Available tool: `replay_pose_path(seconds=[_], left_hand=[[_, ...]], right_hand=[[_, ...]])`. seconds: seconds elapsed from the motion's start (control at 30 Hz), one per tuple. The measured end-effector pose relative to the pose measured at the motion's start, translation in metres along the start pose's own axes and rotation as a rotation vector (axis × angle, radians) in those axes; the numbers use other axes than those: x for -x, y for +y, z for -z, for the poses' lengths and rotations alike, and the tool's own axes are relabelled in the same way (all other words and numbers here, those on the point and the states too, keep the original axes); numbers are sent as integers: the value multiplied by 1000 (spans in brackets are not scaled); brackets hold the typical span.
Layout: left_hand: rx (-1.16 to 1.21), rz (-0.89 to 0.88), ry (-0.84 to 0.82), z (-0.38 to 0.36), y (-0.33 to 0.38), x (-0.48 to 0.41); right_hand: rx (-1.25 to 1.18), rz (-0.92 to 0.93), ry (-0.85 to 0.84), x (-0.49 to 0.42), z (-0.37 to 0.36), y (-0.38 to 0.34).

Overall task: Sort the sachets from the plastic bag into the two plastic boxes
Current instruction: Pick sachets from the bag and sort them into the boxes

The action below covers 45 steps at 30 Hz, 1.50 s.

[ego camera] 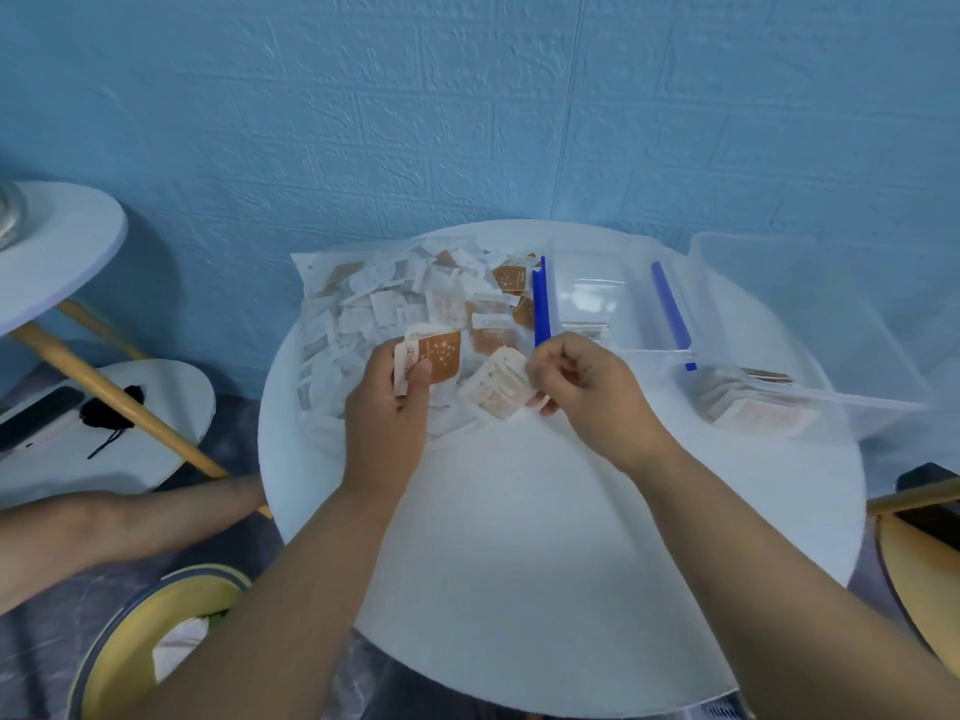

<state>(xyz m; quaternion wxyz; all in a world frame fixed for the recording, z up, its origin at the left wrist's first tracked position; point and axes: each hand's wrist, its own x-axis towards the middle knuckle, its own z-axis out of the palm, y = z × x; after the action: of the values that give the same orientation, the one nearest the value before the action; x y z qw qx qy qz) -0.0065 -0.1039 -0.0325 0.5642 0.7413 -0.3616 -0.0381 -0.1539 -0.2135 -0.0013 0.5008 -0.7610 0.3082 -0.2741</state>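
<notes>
A clear plastic bag (pixel 363 298) full of several white and brown sachets lies at the back left of the round white table (pixel 545 563). My left hand (pixel 387 413) grips a small stack of brown sachets (pixel 436 356) over the bag's near edge. My right hand (pixel 587 392) pinches a pale pink-white sachet (pixel 496 387) just to the right of them. Two clear plastic boxes stand on the right: the near box (pixel 831 397) holds several pale sachets, and the far box (pixel 587 298), with blue latches, holds a few sachets.
A blue wall stands close behind the table. A second white table (pixel 57 241) and a lower shelf with a dark phone (pixel 36 418) are on the left. A yellow-rimmed bin (pixel 156 641) sits near the floor at lower left. Wooden legs stand at right.
</notes>
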Motion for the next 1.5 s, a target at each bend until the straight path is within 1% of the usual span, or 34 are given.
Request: replay_pose_path(seconds=[0.07,0.13,0.2,0.27,0.33,0.37,0.43,0.53,0.63,0.7,0.77,0.87,0.97,1.07,1.2,1.27,1.37,1.5], left_hand=[[106,44,-46,-8,15,9],[207,96,-145,-19,29,20],[208,135,-235,-32,38,32],[225,187,-283,-44,42,43],[318,238,-323,-53,47,54],[356,239,-349,-57,49,58],[353,196,-420,-65,54,66],[252,108,-507,-72,57,76],[161,58,-522,-73,54,82],[78,-11,-530,-72,52,85],[28,-72,-548,-72,51,86],[-6,-117,-534,-74,50,88],[-8,-116,-495,-74,48,88],[18,-114,-472,-72,46,88],[-24,-223,-459,-72,45,90],[-11,-173,-468,-72,46,91],[-11,-111,-479,-71,47,92],[-3,-161,-450,-72,48,92]], right_hand=[[-86,-78,7,11,7,1],[-178,-140,32,23,11,4],[-254,-194,65,36,16,8],[-315,-238,117,47,20,12],[-343,-266,173,57,25,18],[-359,-272,195,61,28,20],[-401,-288,226,70,33,26],[-429,-323,257,82,40,31],[-278,-289,339,88,43,38],[-239,-232,364,88,44,39],[-269,-185,327,88,43,38],[-294,-144,258,87,41,30],[-347,-185,263,84,38,28],[-438,-247,306,81,39,34],[-459,-266,352,84,40,38],[-456,-264,367,85,39,40],[-368,-201,357,86,38,42],[-182,-84,321,90,44,40]])
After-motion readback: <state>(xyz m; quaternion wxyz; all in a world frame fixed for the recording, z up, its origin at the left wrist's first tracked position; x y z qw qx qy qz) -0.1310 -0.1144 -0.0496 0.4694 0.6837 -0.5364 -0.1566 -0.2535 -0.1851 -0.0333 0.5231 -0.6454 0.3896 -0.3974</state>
